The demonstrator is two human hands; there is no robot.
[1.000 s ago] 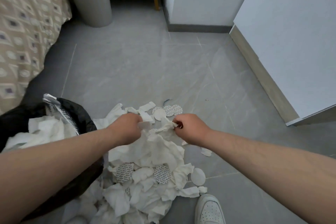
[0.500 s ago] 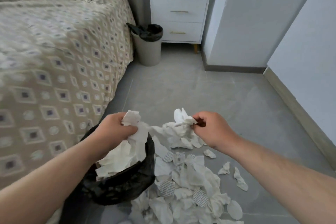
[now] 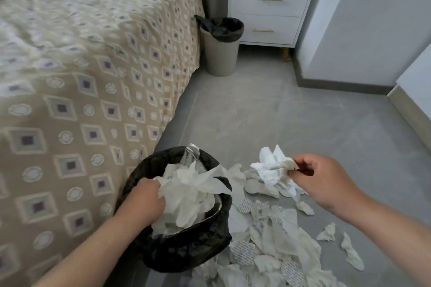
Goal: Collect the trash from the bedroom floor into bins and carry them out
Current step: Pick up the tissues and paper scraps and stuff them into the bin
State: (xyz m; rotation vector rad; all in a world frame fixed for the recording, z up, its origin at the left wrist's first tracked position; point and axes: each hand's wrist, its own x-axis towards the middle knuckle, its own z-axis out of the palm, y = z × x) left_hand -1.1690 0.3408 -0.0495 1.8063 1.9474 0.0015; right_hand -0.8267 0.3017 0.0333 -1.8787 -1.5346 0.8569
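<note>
The left hand (image 3: 142,200) has moved its wad of tissue (image 3: 189,186) from the pile into the black-lined bin (image 3: 186,249) at the bottom middle of the frame. Its grip is still closed round the paper, pushing it down. The right hand (image 3: 324,182) still pinches a small bunch of tissue (image 3: 272,165) just right of the bin. So one more handful is in. Much of the trash pile (image 3: 275,235) still lies on the floor at the lower right.
</note>
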